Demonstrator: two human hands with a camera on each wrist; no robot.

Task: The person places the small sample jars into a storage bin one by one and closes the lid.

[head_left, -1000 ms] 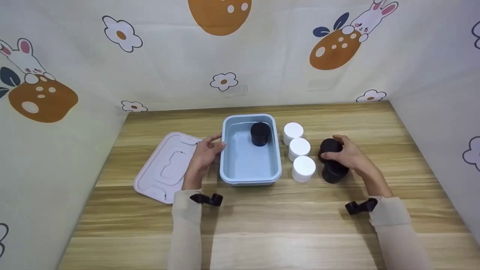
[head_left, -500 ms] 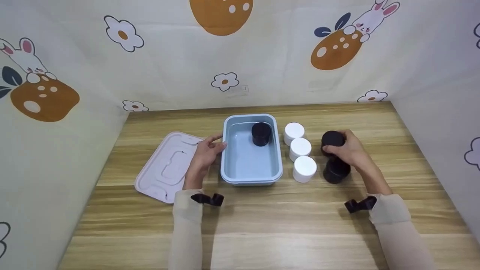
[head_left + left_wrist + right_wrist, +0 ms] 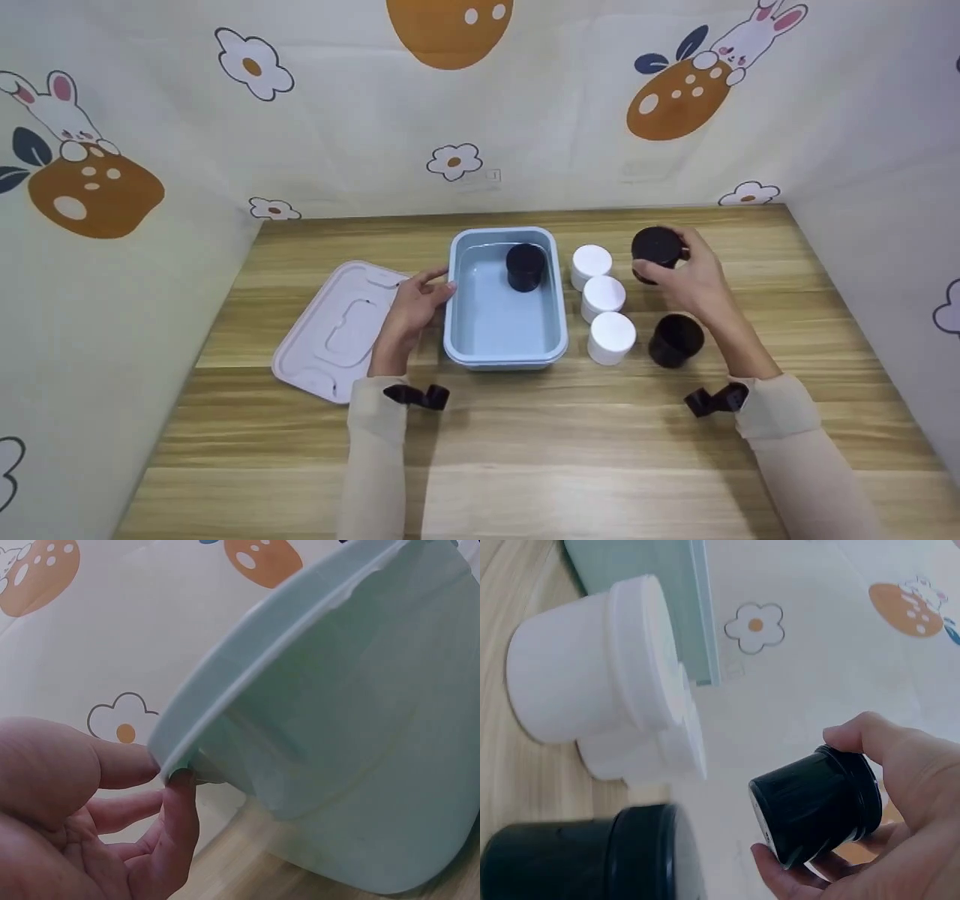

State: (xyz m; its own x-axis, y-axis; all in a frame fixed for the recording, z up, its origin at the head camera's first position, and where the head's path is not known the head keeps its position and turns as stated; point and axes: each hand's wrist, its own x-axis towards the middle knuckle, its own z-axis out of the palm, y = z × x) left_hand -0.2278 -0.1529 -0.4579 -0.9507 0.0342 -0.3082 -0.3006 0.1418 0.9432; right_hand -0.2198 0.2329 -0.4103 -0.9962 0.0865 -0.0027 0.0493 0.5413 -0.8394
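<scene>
My left hand [image 3: 411, 311] pinches the left rim of a light blue plastic container [image 3: 505, 360], thumb above and fingertips below the edge, as the left wrist view shows. A black lidded jar [image 3: 525, 268] stands inside, near the container's far right corner. My right hand [image 3: 699, 279] grips a second black lidded jar [image 3: 657, 247] between thumb and fingers. In the right wrist view that held jar [image 3: 806, 799] is up off the table. A third black jar [image 3: 676, 342] stands on the table below my right hand.
Several white lidded jars [image 3: 612, 337] stand in a row along the container's right side. A pale lid [image 3: 330, 330] lies flat at the left, partly under my left forearm. Printed cloth [image 3: 540, 112] walls in the wooden table [image 3: 570, 465] at the back and sides.
My right hand has lifted the black jar from beside the other one and carried it away toward the back of the table. My left hand keeps its hold on the container rim.
</scene>
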